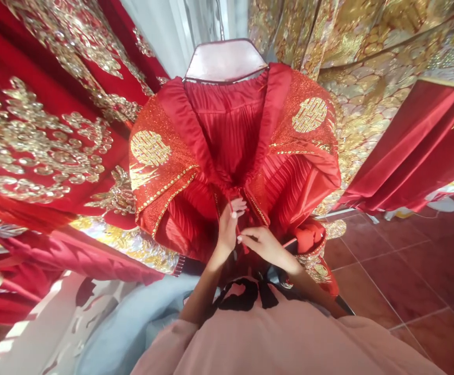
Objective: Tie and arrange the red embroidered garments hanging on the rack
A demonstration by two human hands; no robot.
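In the head view, a red garment [231, 125] hangs open toward me, with a gathered neckline, pleated lining and gold round emblems on glittery panels. My left hand [229, 226] is upright at the front of the neckline, thumb and fingers closed around a thin red cord [237, 221]. Just below and to the right, my right hand [261, 244] pinches the lower part of that cord between thumb and index finger. The cord's ends are too small to make out.
The garment's hanger [225, 60] has a pale, flat top. Red cloth with gold sequins [43, 140] hangs at left; gold sequinned fabric [367, 104] and a red drape [410, 135] are at right. Red folded trim [316, 250] sits beside my right forearm, above the tiled floor [391, 271].
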